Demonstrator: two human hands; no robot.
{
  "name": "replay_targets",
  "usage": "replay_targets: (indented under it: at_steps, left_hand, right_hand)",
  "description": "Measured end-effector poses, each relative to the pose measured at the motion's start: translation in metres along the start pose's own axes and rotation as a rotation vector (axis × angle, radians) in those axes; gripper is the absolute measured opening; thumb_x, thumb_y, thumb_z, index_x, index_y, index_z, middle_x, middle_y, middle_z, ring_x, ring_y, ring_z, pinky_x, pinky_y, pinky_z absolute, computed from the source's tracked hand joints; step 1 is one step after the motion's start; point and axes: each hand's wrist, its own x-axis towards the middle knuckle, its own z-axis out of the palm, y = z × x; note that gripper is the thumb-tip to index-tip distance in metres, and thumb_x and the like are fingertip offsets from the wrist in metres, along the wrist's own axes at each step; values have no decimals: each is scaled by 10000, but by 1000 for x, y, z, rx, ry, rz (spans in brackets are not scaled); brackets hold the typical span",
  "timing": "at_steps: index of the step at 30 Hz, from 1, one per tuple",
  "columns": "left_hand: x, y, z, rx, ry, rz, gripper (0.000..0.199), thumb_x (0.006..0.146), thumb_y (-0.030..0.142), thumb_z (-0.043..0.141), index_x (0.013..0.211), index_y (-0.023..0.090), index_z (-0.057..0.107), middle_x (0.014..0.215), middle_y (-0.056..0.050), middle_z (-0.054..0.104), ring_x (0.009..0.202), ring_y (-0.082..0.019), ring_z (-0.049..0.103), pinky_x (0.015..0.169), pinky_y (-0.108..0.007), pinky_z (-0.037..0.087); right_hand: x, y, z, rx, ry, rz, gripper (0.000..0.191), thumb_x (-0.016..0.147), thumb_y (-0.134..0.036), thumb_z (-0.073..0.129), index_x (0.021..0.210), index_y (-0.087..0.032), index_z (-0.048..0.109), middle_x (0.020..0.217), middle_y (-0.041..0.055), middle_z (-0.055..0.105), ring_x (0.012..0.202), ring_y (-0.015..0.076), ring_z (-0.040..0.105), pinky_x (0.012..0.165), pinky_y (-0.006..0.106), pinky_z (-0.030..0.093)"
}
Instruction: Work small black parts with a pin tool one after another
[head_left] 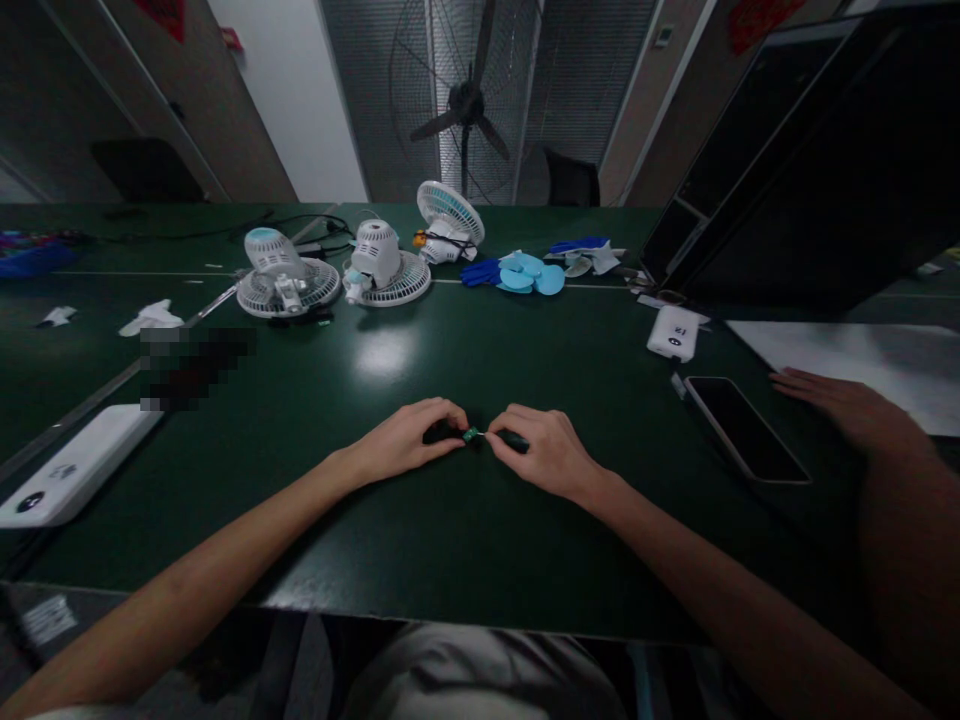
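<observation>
Near the middle of the green table, my left hand (416, 435) pinches a small green part (470, 435) between thumb and fingertips. The part is too small to make out fully; it looks like a little circuit board or terminal block. Just to the right, my right hand (544, 447) is closed around a small screwdriver (516, 440) with a dark handle. Its thin metal tip points left and meets the green part, or nearly so. Both forearms rest low over the table's front edge.
Several white desk fans (289, 285) stand or lie at the back, beside light-blue fan blades (525, 273) and blue gloves (484, 272). At right are a phone (746, 430), a white power bank (673, 333) and another person's hand (855, 405). A white device (82, 465) lies left.
</observation>
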Motion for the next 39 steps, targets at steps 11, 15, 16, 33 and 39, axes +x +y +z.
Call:
replay_targets:
  at_steps: [11, 15, 16, 33, 39]
  left_hand:
    - [1, -2, 1, -24, 28, 6, 216, 971, 305, 658, 1160, 206, 623, 1137, -66, 670, 1002, -187, 656, 880, -314, 523]
    - [1, -5, 1, -13, 47, 1, 240, 968, 321, 659, 1177, 209, 624, 1147, -70, 673, 1017, -195, 659, 878, -323, 530]
    - [1, -6, 1, -10, 47, -1, 245, 969, 329, 656, 1180, 209, 624, 1147, -73, 674, 1014, -197, 660, 877, -327, 532]
    - [2, 8, -1, 93, -41, 90, 311, 951, 378, 684, 1211, 212, 647, 1141, -100, 664, 1083, -245, 597, 974, -393, 465]
    - [5, -4, -9, 81, -20, 63, 267, 980, 346, 644, 1221, 231, 651, 1161, -88, 658, 1110, -235, 598, 990, -387, 467]
  right_hand:
    - [-1, -1, 2, 24, 9, -64, 157, 1009, -284, 593, 1032, -194, 719, 948, 43, 714, 751, 150, 648, 662, 271, 463]
    - [-2, -2, 1, 45, -12, -96, 159, 1007, -296, 595, 1024, -199, 719, 941, 39, 716, 748, 150, 652, 660, 271, 463]
    - [-2, -2, 1, 50, -8, -96, 162, 1008, -296, 591, 1030, -199, 719, 945, 41, 717, 751, 151, 653, 662, 270, 466]
    - [-1, 2, 2, 51, 65, -61, 159, 1003, -290, 598, 1024, -192, 721, 943, 47, 723, 748, 151, 659, 666, 270, 488]
    - [-1, 0, 1, 73, 61, -60, 175, 1014, -291, 582, 1032, -187, 722, 948, 53, 725, 775, 158, 665, 687, 278, 511]
